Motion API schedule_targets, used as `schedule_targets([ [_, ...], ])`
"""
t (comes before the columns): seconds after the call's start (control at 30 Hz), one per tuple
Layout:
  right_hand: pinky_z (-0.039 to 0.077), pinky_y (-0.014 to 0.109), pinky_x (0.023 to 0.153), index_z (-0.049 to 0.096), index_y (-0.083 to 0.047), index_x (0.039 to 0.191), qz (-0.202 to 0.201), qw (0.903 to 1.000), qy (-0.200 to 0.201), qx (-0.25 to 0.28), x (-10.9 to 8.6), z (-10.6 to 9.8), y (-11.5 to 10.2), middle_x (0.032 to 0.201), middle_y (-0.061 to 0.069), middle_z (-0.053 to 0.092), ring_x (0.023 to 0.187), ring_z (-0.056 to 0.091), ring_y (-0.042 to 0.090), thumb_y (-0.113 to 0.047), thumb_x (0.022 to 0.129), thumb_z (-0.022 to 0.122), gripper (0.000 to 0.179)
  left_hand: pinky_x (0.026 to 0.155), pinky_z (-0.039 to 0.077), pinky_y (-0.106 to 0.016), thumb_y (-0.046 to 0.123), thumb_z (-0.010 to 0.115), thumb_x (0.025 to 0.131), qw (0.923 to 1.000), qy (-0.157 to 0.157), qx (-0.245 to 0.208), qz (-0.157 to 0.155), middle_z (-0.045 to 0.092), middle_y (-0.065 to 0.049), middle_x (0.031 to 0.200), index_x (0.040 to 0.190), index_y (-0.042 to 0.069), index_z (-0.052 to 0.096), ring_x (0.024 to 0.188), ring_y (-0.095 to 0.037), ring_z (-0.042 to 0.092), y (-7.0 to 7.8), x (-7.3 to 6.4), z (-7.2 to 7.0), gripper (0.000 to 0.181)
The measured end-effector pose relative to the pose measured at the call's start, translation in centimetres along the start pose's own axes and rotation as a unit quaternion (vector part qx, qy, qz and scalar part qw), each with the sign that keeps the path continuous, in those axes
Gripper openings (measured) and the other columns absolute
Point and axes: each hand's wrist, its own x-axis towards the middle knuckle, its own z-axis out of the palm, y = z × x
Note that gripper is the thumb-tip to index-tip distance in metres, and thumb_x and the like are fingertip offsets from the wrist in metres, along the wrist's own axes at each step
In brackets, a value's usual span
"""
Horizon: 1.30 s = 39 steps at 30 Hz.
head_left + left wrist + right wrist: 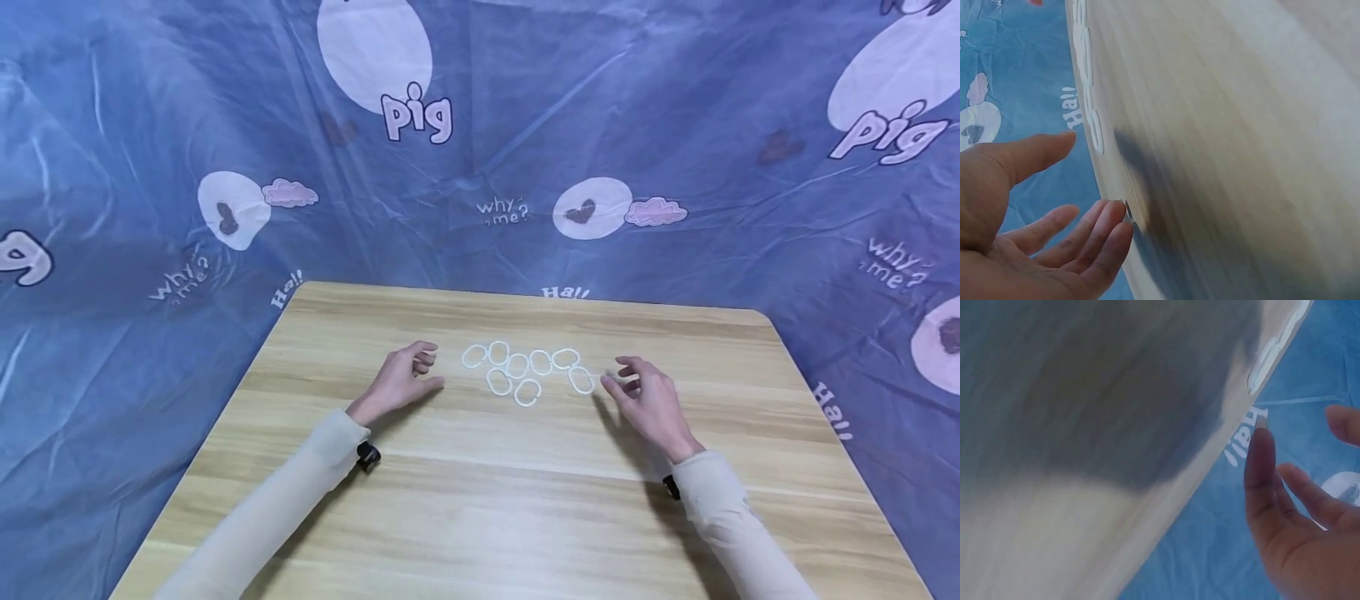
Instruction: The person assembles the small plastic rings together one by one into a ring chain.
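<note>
Several white oval rings, which look like plastic shower curtain rings point(527, 405), lie flat in a loose cluster on the wooden table. Some touch or overlap; whether they are linked I cannot tell. To the left of the cluster hovers my left hand point(401, 379), fingers loosely bent, thumb apart, holding nothing. My right hand point(651, 406) is on the other side, close to the rightmost ring point(572, 377), also with nothing in its relaxed fingers. The left wrist view catches rings point(1100, 140) edge-on beyond the thumb. Past the right fingertips, the right wrist view shows rings point(1254, 378) too.
The light wooden table point(480, 500) has rounded far corners. Behind it and at both sides hangs a blue printed cloth point(510, 125). Dark devices point(368, 457) are strapped at both wrists, and both arms wear pale sleeves point(277, 500).
</note>
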Motion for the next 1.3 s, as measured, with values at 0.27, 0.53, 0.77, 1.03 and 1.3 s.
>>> schedule_targets([
  [0.27,0.062,0.051,0.085,0.059,0.004,0.136,0.019,0.9986,-0.039,-0.030,-0.1,0.9,-0.1,0.113,0.023,0.073,0.093,0.073,0.032,-0.025,0.095,0.077,0.053,0.104,0.060,-0.047,0.018,0.083,0.089,0.9994,-0.005,-0.023,-0.026,0.070,-0.022,0.130,0.143,-0.001,0.056,0.116,-0.037,0.069,0.5,1.3,0.8,0.063],
  [0.53,0.061,0.049,0.083,0.059,0.004,0.136,0.024,0.9964,-0.069,-0.044,0.6,1.3,-0.6,0.108,0.021,0.073,0.092,0.071,0.030,-0.027,0.091,0.081,0.059,0.107,0.055,-0.049,0.020,0.083,0.089,0.9985,-0.019,-0.030,-0.043,0.065,-0.023,0.133,0.144,-0.005,0.053,0.120,-0.037,0.063,1.1,2.5,1.5,0.068],
  [0.77,0.060,0.046,0.085,0.059,0.006,0.136,0.021,0.9938,-0.103,-0.037,1.6,1.5,-0.5,0.108,0.019,0.070,0.094,0.068,0.029,-0.029,0.091,0.081,0.061,0.109,0.053,-0.048,0.022,0.083,0.088,0.9963,-0.019,-0.050,-0.067,0.066,-0.021,0.133,0.140,-0.004,0.058,0.121,-0.036,0.061,1.5,3.5,2.1,0.063],
  [1.03,0.057,0.048,0.091,0.065,0.004,0.127,0.046,0.9922,-0.113,-0.026,2.5,2.1,-0.5,0.106,0.018,0.070,0.097,0.067,0.031,-0.027,0.091,0.080,0.050,0.108,0.054,-0.046,0.024,0.082,0.089,0.9945,-0.032,-0.060,-0.080,0.065,-0.019,0.134,0.140,-0.003,0.059,0.120,-0.034,0.060,1.9,4.3,3.3,0.062],
  [1.3,0.051,0.037,0.078,0.068,0.002,0.123,0.001,0.9923,-0.111,-0.055,3.3,2.3,-0.8,0.100,0.017,0.066,0.089,0.060,0.025,-0.024,0.089,0.083,0.046,0.096,0.047,-0.038,0.029,0.075,0.095,0.9968,-0.053,-0.025,-0.055,0.060,-0.016,0.126,0.146,0.002,0.055,0.108,-0.026,0.052,2.0,5.2,3.4,0.061],
])
